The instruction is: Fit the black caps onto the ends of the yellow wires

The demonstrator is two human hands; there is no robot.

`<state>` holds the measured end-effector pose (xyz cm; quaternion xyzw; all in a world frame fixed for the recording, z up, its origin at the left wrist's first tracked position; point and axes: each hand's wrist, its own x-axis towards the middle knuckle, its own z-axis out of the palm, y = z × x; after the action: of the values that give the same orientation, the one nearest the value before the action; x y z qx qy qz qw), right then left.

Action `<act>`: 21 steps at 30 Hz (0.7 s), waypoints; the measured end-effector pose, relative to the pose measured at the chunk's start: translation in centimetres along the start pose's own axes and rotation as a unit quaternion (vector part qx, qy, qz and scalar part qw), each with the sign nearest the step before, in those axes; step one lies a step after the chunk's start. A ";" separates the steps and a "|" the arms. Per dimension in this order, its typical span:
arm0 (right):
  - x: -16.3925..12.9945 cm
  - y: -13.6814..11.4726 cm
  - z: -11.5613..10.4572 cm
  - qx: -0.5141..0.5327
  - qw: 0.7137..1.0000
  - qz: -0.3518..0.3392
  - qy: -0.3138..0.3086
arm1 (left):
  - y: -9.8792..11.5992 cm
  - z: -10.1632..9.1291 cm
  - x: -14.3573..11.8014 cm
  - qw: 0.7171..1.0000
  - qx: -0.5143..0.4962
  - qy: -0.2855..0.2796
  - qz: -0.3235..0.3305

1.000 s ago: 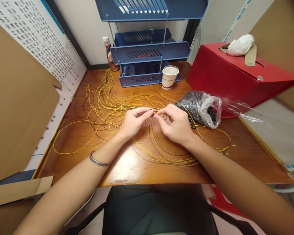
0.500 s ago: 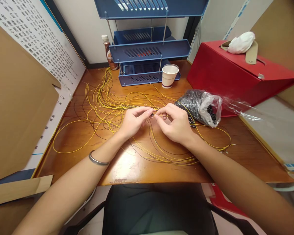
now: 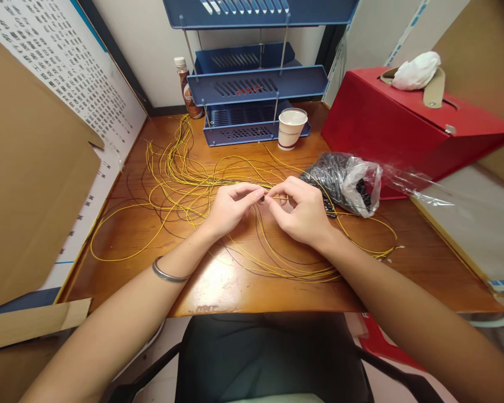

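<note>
Both hands [image 3: 269, 210] mid-desk [image 3: 218, 285], amid wires [image 3: 180, 179].

I count two hands over the worktop [image 3: 235, 291], the left hand [image 3: 229, 210] and the right hand [image 3: 302, 215], with one bracelet [image 3: 166, 273] on the left wrist. On the worktop I see one paper cup [image 3: 292, 129], one bottle [image 3: 185, 89], one clear bag [image 3: 346, 182] of small black parts, one red box [image 3: 386, 129] with one white wad [image 3: 415, 70] on top, and one blue rack [image 3: 256, 84] showing four trays. The yellow wires [image 3: 180, 179] and thinner dark wires [image 3: 273, 257] are too tangled for me to count.
</note>
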<state>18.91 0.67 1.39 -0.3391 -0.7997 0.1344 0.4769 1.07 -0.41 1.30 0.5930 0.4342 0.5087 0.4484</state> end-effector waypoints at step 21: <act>-0.1 0.2 0.2 -0.020 1.000 -0.013 0.014 | -0.3 0.1 0.2 0.998 -0.045 0.024 -0.028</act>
<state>18.83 0.82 1.11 -0.3399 -0.7999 0.1070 0.4828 1.17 -0.19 1.02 0.5474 0.4379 0.5295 0.4778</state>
